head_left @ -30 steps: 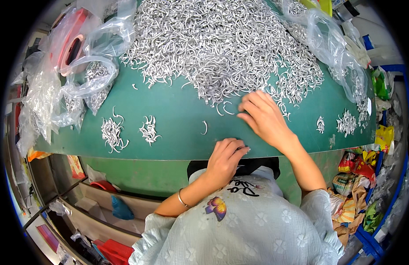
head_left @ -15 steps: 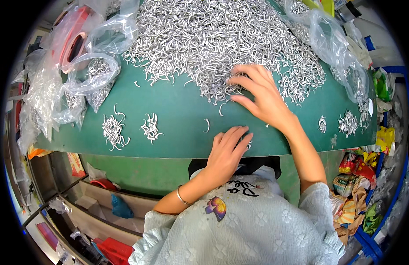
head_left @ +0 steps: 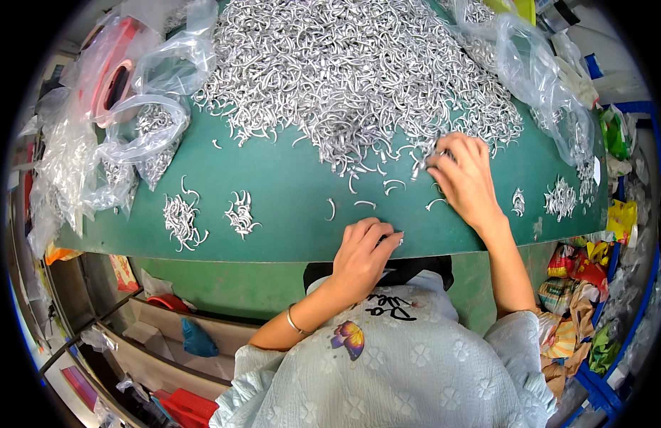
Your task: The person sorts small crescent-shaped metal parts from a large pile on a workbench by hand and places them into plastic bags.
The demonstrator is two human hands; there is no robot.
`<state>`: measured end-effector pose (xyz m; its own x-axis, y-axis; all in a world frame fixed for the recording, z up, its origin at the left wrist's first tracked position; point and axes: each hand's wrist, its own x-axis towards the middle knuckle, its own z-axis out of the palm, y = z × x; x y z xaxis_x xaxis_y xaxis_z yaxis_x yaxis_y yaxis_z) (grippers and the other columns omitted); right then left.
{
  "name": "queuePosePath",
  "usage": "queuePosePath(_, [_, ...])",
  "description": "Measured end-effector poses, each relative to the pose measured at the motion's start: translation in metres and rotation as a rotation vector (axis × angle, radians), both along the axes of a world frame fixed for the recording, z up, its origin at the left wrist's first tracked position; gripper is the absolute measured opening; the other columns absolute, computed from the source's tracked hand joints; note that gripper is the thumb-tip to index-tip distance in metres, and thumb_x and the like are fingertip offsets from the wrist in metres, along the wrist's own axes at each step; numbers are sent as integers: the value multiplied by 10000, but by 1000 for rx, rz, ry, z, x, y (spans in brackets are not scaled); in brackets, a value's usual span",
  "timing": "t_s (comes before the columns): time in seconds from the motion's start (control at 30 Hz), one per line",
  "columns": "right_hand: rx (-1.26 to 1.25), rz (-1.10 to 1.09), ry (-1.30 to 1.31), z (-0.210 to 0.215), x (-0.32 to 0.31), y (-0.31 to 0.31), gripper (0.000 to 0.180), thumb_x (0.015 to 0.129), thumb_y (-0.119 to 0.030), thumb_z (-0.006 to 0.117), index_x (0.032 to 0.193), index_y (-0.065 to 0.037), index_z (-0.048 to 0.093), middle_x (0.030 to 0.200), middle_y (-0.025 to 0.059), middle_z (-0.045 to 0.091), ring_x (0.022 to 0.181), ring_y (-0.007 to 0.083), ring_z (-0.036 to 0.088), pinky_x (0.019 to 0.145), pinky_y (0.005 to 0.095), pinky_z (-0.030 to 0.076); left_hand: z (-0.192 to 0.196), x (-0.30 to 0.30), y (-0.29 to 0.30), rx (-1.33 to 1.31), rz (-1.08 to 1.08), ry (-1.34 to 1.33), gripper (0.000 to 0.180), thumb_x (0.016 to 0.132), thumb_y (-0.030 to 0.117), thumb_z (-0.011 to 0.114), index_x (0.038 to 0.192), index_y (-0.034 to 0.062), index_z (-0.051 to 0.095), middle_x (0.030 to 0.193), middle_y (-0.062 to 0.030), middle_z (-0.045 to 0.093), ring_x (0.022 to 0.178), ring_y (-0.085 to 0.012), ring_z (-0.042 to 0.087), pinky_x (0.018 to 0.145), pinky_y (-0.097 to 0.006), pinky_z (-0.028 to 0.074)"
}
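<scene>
- Table [head_left: 287, 185]: green top, near edge curved across the view by the lens, running just in front of the person.
- Heap [head_left: 344, 78]: silver curved pieces, piled over the far middle of the table; its front edge thins into scattered pieces.
- Shirt [head_left: 416, 371]: pale, the person's own, patterned, with a butterfly motif.
- Left bag [head_left: 148, 139]: clear plastic, mouth open, silver pieces inside; located at the left of the heap.
- Right bag [head_left: 534, 75]: clear plastic, lying along the right side of the heap.
- Right hand [head_left: 464, 178]: at the heap's front right edge, fingers bent, silver pieces at the fingertips. Blur there; cannot tell whether any are gripped.
- Left hand [head_left: 362, 257]: at the near edge, fingers curled inward, a silvery bit showing by the thumb tip. Cannot tell whether it is gripped.
- Left piles [head_left: 180, 220]: two, side by side and apart, left of the left hand.
- Right piles [head_left: 560, 198]: two, the smaller one nearer the right hand.
- Bracelet [head_left: 296, 321]: metal, on the left wrist.
- Loose pieces [head_left: 364, 204]: several, lying singly between the heap and the left hand.
</scene>
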<state>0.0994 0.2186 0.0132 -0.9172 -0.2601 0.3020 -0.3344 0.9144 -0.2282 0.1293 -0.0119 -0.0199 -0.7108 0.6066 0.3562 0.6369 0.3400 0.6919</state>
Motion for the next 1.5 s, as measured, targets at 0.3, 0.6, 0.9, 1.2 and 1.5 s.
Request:
queuePosePath(0.3, [-146, 65, -66, -6, -19, -46, 290, 717, -114, 716, 974, -60, 595, 1148, 83, 525, 1103, 294, 477, 943, 429, 344, 1, -1, 3, 17, -18, 3, 244, 698, 19, 697, 936, 42, 647, 908, -61, 577, 880, -256, 535, 696, -362, 393])
queuePosePath(0.6, [-267, 200, -177, 0, -5, -59, 174, 717, -112, 696, 854, -76, 597, 943, 51, 533, 930, 236, 483, 790, 355, 354, 0, 0, 10, 33, -25, 2, 215, 708, 29, 695, 917, 36, 644, 925, -62, 588, 904, -252, 548, 712, -356, 395])
queuePosePath(0.9, [-185, 106, -189, 6, 35, -38, 125, 716, -101, 686, 793, -77, 591, 935, 41, 504, 895, 228, 466, 798, 364, 348, -2, 2, 5, 11, -1, 0, 327, 711, 58, 705, 1026, 49, 618, 1056, -75, 578, 975, -266, 537, 800, -388, 390])
queuePosePath(1.2, [-273, -82, 64, 11, -9, -33, 171, 733, -112, 710, 860, -54, 611, 973, 49, 588, 1054, 288, 521, 939, 419, 348, 10, -3, 9, -123, -66, -1, 394, 735, 73, 686, 1115, 60, 585, 1125, -74, 546, 1014, -259, 520, 799, -384, 355])
queuePosePath(1.5, [-264, -117, 26, 4, 1, 4, 120, 754, -83, 686, 808, -47, 585, 966, 62, 584, 1074, 266, 535, 972, 427, 327, 6, -4, 10, -128, -77, -14, 380, 735, 63, 681, 1106, 75, 601, 1085, -57, 543, 965, -249, 513, 792, -380, 355])
